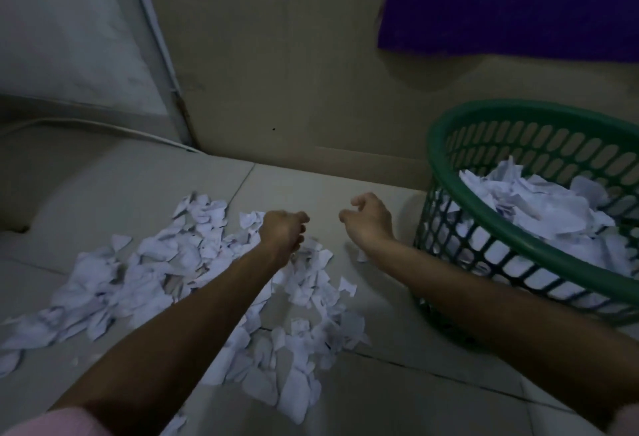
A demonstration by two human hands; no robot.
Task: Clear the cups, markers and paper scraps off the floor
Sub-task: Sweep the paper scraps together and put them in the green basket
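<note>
Partway through, by the look of it: the green basket (518,214), just to the right of the right hand, already holds a good heap of torn paper, yet a wide spread of paper scraps (179,273) lies on the floor (380,383) under and to the left of the left hand, trailing back toward the person beneath the left forearm. No cups or markers show anywhere in view, so I judge those either done or out of frame; the scraps are plainly the job that remains, and there are plenty of them.

Now the hands. The left hand (281,233) hangs just above the far edge of the scrap pile, fingers curled in tight; it could be pinching a scrap or two, but the light is dim and I cannot tell if anything is in there. The right hand (368,217) hovers over bare floor between the pile and the basket, fingers loosely bent and apart, holding nothing that shows. A lone scrap lies just under its wrist. The two hands sit near each other, not touching.
</note>
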